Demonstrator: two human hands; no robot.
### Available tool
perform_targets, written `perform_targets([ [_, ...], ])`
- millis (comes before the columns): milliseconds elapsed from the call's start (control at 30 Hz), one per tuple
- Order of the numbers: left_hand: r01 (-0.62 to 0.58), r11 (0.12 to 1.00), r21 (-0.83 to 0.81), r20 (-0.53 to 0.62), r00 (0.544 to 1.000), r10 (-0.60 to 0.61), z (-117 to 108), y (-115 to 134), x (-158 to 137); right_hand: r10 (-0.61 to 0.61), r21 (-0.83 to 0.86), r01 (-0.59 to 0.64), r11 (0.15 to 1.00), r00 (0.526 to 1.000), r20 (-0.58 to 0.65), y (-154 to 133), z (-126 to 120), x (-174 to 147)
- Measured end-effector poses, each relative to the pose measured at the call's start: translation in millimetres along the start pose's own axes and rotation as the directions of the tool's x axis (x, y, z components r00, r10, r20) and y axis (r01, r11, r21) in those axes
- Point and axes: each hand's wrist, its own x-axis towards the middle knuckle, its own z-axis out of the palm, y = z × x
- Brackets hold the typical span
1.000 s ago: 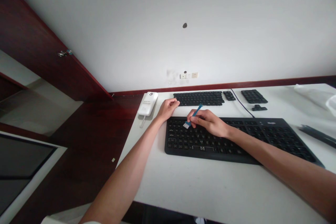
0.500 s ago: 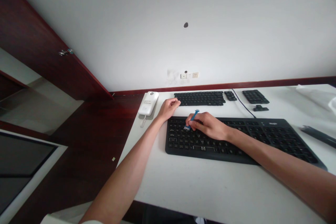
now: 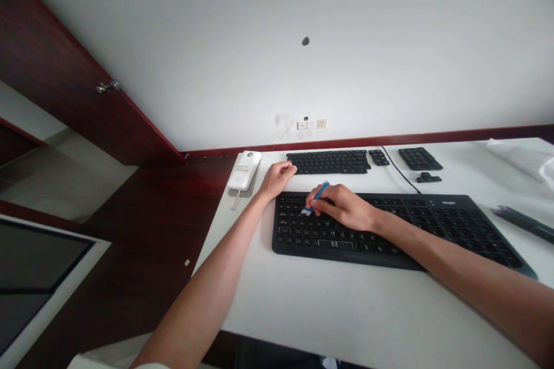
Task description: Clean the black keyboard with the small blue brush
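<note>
My right hand (image 3: 341,205) is closed round a small blue brush (image 3: 321,191) like a pen. Its white bristles point down onto the left part of a black keyboard (image 3: 359,258) whose keycaps are off, baring the key sockets. Blue strands fan out at the brush's upper end. My left hand (image 3: 278,179) rests on the table just beyond the keyboard's back left corner, fingers curled in and nothing seen in them. Beside its fingertips lies a block of removed black keycaps (image 3: 329,161), laid out in rows.
Further keycap groups lie at the back: a small set (image 3: 379,157), a number block (image 3: 419,158) and arrow keys (image 3: 428,177). A cable (image 3: 400,170) runs behind the keyboard. A white device (image 3: 244,171) sits left, a dark long object (image 3: 526,223) and white sheeting (image 3: 519,155) right.
The brush's bristle end has shifted slightly left and down over the key sockets, with my right hand nearly in place. My left hand has not moved.
</note>
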Motion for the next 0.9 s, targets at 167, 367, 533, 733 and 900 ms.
perform_targets([
  [167, 0.007, 1.000, -0.006, 0.001, 1.000, -0.007, 0, 2, -1, 0.030, 0.006, -0.030, 1.000, 1.000, 0.001, -1, 0, 0],
  [367, -0.001, 1.000, 0.000, -0.003, 1.000, 0.001, 0, -1, 0, -0.043, -0.112, 0.039, 0.993, 0.999, -0.028, 0, 4, -1],
  [533, 0.007, 1.000, 0.002, 0.000, 1.000, -0.007, 0, -1, 0, -0.082, -0.045, 0.081, 0.996, 0.997, -0.005, 1, 1, -1],
  [733, 0.009, 1.000, 0.015, -0.012, 1.000, -0.008, 0, 0, 1, -0.157, -0.154, 0.149, 0.977, 0.987, -0.041, -5, 7, -6],
  [900, -0.009, 1.000, 0.019, -0.006, 1.000, 0.009, 1, -2, 1, -0.030, -0.067, 0.030, 0.997, 1.000, 0.005, -9, 12, -5],
])
